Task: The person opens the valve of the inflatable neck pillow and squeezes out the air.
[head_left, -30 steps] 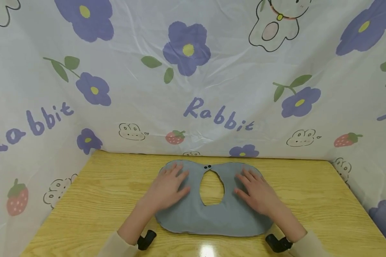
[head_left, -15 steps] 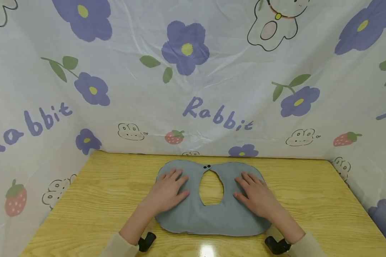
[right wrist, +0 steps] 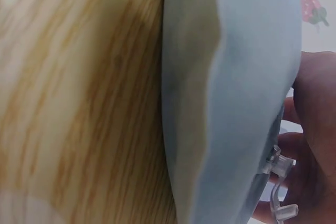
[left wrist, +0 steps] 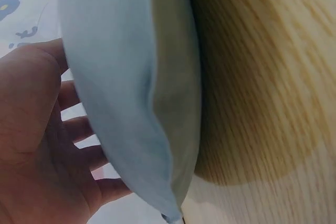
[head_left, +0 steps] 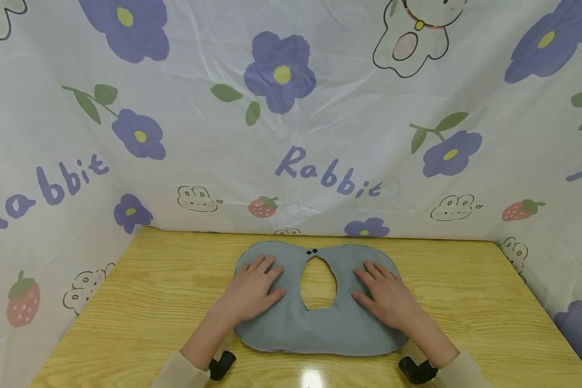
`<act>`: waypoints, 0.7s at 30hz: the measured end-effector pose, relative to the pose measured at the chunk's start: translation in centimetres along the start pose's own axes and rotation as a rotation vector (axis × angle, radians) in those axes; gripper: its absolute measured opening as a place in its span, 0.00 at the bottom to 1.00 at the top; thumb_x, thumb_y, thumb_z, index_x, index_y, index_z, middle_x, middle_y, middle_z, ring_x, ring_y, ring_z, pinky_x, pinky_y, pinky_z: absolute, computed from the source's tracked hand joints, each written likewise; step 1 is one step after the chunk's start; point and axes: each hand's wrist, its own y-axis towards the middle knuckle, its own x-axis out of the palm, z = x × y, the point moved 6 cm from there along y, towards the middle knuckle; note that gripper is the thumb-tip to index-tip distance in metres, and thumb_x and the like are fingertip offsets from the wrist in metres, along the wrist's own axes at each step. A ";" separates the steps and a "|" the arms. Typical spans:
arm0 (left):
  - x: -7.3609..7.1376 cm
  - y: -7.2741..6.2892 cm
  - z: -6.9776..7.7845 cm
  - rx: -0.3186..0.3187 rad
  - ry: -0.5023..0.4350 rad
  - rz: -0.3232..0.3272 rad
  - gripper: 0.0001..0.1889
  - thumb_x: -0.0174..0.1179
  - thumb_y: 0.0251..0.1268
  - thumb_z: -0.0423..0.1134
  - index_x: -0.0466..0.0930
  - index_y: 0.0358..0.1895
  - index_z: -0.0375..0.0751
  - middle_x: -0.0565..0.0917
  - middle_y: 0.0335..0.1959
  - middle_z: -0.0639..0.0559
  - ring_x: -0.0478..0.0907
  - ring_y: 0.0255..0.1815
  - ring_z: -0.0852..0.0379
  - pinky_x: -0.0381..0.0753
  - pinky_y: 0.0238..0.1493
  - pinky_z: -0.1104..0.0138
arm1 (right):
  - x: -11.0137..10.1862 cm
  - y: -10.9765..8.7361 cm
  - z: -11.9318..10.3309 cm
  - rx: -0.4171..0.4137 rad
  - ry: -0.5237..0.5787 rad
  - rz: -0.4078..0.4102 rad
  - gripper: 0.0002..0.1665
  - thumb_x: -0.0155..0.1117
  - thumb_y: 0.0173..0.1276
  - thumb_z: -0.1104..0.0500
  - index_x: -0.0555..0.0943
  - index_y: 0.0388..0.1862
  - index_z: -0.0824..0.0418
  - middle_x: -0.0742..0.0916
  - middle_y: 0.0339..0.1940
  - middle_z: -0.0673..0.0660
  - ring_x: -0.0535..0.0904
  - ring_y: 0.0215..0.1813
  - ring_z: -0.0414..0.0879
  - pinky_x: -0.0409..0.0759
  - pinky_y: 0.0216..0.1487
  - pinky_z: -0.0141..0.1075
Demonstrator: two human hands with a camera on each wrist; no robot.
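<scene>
Neither hand gripped anything in the head view: the left hand (head_left: 249, 291) and the right hand (head_left: 387, 293) lay with fingers spread on the grey cushion (head_left: 320, 334), one on each side of its central hole. The cushion sat flat on the wooden table (head_left: 150, 302), near the patterned sheet (head_left: 199, 134) behind, with two black dots (head_left: 312, 251) side by side at the narrow join above the hole. A black fitting (head_left: 222, 365) showed by each wrist.

The left wrist view caught the cushion from its edge, plump in the middle, with a seam (left wrist: 152, 98) along the side. The fingers (left wrist: 79, 129) reached over its upper face, so how hard they pressed I could not tell. By its look it was air-filled and light, soft and springy, likely to give under a squeeze.

The right wrist view showed a clear valve (right wrist: 278, 163) just beside that hand's fingers, with what looked like its cap (right wrist: 286, 212) hanging on a strap (right wrist: 274, 192). That small plastic piece seemed the fragile spot, best not tugged. The rounded outer sides, taken with both palms, looked the safest hold; the narrow join would probably bend if lifted alone.
</scene>
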 end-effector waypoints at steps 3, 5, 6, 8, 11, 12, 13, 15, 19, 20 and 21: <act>-0.2 -0.1 -0.1 -0.011 -0.020 0.004 0.27 0.62 0.75 0.51 0.78 0.69 0.40 0.69 0.74 0.35 0.60 0.76 0.31 0.60 0.71 0.34 | -0.2 -0.1 0.0 -0.009 0.011 0.011 0.33 0.62 0.77 0.46 0.74 0.73 0.63 0.71 0.75 0.71 0.65 0.74 0.70 0.66 0.67 0.68; -0.5 -0.3 0.0 -0.017 -0.027 0.003 0.27 0.62 0.75 0.51 0.77 0.70 0.40 0.68 0.74 0.35 0.59 0.77 0.31 0.59 0.71 0.34 | -0.4 -0.2 -0.1 -0.016 0.024 0.023 0.33 0.63 0.77 0.46 0.74 0.73 0.62 0.71 0.75 0.71 0.65 0.75 0.70 0.66 0.67 0.68; -0.6 -0.4 0.0 -0.017 -0.029 0.003 0.27 0.62 0.75 0.51 0.77 0.70 0.40 0.68 0.75 0.35 0.58 0.77 0.31 0.59 0.71 0.34 | -0.5 -0.3 -0.1 -0.021 0.030 0.030 0.33 0.63 0.77 0.46 0.74 0.73 0.62 0.71 0.75 0.70 0.64 0.75 0.70 0.66 0.67 0.68; -1.0 -0.7 0.2 -0.010 -0.019 0.000 0.28 0.62 0.75 0.52 0.77 0.70 0.40 0.67 0.75 0.35 0.58 0.77 0.31 0.58 0.71 0.34 | -0.7 -0.5 -0.3 -0.030 0.039 0.041 0.33 0.63 0.77 0.46 0.74 0.73 0.62 0.71 0.75 0.70 0.64 0.75 0.70 0.66 0.67 0.68; -1.3 -1.2 0.6 0.001 0.008 -0.013 0.29 0.60 0.76 0.54 0.76 0.71 0.41 0.66 0.76 0.36 0.57 0.78 0.31 0.58 0.72 0.34 | -1.0 -0.9 -0.6 -0.043 0.042 0.047 0.34 0.64 0.76 0.45 0.74 0.74 0.61 0.70 0.76 0.69 0.64 0.75 0.70 0.65 0.68 0.68; -1.3 -1.5 0.7 0.004 0.012 -0.019 0.29 0.60 0.76 0.54 0.75 0.72 0.41 0.65 0.77 0.37 0.56 0.78 0.32 0.58 0.72 0.34 | -1.0 -1.1 -0.7 -0.045 0.040 0.044 0.34 0.63 0.76 0.45 0.74 0.74 0.61 0.70 0.76 0.69 0.64 0.76 0.69 0.65 0.67 0.68; -1.4 -1.7 0.9 0.007 0.013 -0.025 0.30 0.60 0.76 0.55 0.75 0.72 0.42 0.65 0.77 0.37 0.56 0.78 0.32 0.58 0.72 0.33 | -1.0 -1.2 -0.8 -0.045 0.039 0.040 0.34 0.63 0.77 0.45 0.74 0.74 0.61 0.70 0.77 0.69 0.63 0.76 0.69 0.65 0.67 0.69; -1.3 -2.0 1.2 0.013 -0.001 -0.038 0.30 0.59 0.76 0.55 0.75 0.72 0.42 0.65 0.77 0.37 0.55 0.79 0.32 0.58 0.71 0.33 | -0.9 -1.4 -0.9 -0.039 0.035 0.027 0.34 0.63 0.77 0.44 0.73 0.75 0.60 0.69 0.77 0.68 0.63 0.76 0.69 0.65 0.67 0.69; -0.9 -2.3 1.8 0.027 -0.014 -0.046 0.29 0.59 0.76 0.55 0.75 0.72 0.42 0.65 0.77 0.37 0.56 0.78 0.32 0.60 0.69 0.32 | -0.5 -1.9 -0.9 -0.026 0.031 -0.005 0.35 0.61 0.78 0.44 0.72 0.76 0.61 0.69 0.77 0.69 0.62 0.76 0.69 0.65 0.67 0.69; -0.7 -2.4 1.8 0.029 -0.010 -0.046 0.29 0.59 0.76 0.55 0.75 0.72 0.42 0.66 0.77 0.37 0.56 0.78 0.32 0.61 0.69 0.32 | -0.4 -1.9 -0.9 -0.025 0.030 -0.012 0.35 0.60 0.78 0.44 0.72 0.76 0.61 0.69 0.77 0.69 0.63 0.76 0.69 0.65 0.67 0.69; -0.5 -2.4 1.9 0.030 -0.003 -0.045 0.29 0.58 0.76 0.55 0.75 0.72 0.43 0.66 0.77 0.38 0.57 0.78 0.32 0.61 0.69 0.33 | -0.3 -2.0 -0.9 -0.024 0.030 -0.018 0.35 0.60 0.79 0.44 0.72 0.76 0.61 0.69 0.77 0.69 0.62 0.76 0.69 0.65 0.67 0.69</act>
